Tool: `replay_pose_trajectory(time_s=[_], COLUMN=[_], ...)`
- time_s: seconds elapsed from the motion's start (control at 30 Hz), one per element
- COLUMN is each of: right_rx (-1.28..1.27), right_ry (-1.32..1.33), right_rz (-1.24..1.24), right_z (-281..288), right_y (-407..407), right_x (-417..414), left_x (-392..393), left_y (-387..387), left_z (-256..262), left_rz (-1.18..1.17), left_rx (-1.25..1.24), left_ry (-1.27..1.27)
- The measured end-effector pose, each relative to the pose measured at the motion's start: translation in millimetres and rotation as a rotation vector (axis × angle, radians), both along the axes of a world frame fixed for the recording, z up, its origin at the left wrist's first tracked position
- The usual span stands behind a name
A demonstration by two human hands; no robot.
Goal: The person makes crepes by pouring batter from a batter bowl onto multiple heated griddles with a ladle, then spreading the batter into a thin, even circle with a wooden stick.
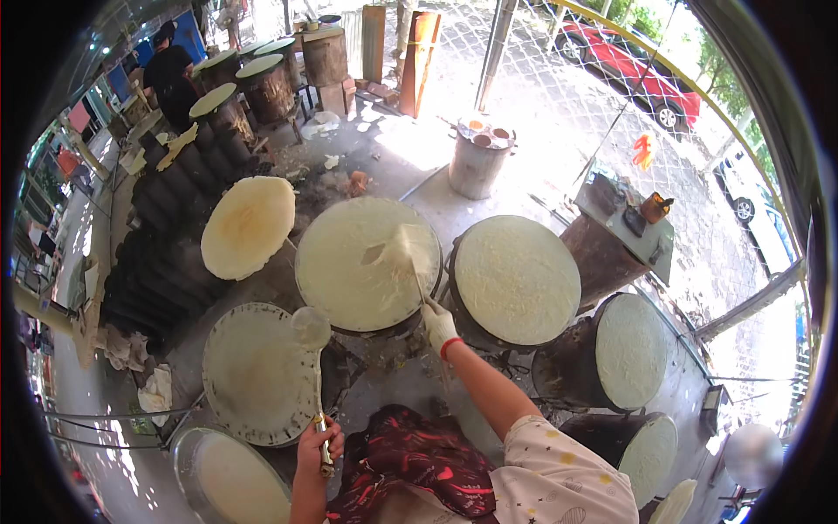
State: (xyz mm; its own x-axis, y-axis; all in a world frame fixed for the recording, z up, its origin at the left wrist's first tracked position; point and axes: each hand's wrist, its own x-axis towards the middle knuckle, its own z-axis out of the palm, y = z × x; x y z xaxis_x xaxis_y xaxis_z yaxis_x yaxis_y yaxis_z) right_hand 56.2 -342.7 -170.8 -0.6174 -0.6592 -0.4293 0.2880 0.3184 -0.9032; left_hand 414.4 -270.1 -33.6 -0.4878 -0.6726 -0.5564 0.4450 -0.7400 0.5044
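Note:
My right hand [440,327], in a white glove with a red cuff, grips the thin handle of a flat spreader [411,252]. Its pale blade lies on the batter of the middle round griddle [353,301], beside a small gap in the layer. My bare left hand [321,442] is closed around the wrapped handle of a ladle [311,329]. The ladle's bowl hangs over the right rim of the near-left griddle [258,373], whose edge carries dark flecks. A large basin [186,452] of pale batter [239,475] stands at lower left. Left of the middle griddle lies a round browned flatbread [249,227].
Batter-covered griddles on drums [517,281] [632,350] curve round my right. Stacked dark cylinders [177,255] line the left. Ahead stands a metal bucket [480,164] with several openings on top, near a wire fence [543,85]. A person in black [169,78] is at far left.

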Motion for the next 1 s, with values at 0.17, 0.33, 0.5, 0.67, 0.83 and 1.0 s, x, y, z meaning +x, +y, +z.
replay_pose_trajectory(time_s=[0.17, 0.33, 0.5, 0.67, 0.83, 1.0], right_rx=[-0.100, 0.051, -0.185, 0.023, -0.054, 0.147], right_ry=[-0.036, 0.309, 0.276, 0.127, 0.020, -0.186], right_rz=[-0.118, 0.332, 0.082, 0.600, 0.239, 0.522], right_z=[-9.8, 31.5, -17.3, 32.5, 21.7, 45.1], right_y=[2.4, -34.3, -47.6, -44.3, -54.4, 26.5], right_x=[-27.4, -27.3, -80.1, -66.8, -86.1, -72.6], left_x=[-11.4, -21.4, -49.6, -43.9, -77.4, -103.6], left_y=[1.0, 1.9, 6.2, 13.4, -24.1, -63.6], left_z=[3.2, 1.4, 0.8, -8.5, -0.4, -3.9], left_rz=[-0.028, -0.049, -0.072, 0.001, -0.087, -0.143], left_rx=[0.045, 0.135, 0.189, 0.256, 0.114, -0.112], left_ry=[-0.003, 0.021, 0.069, 0.109, -0.243, -0.491])
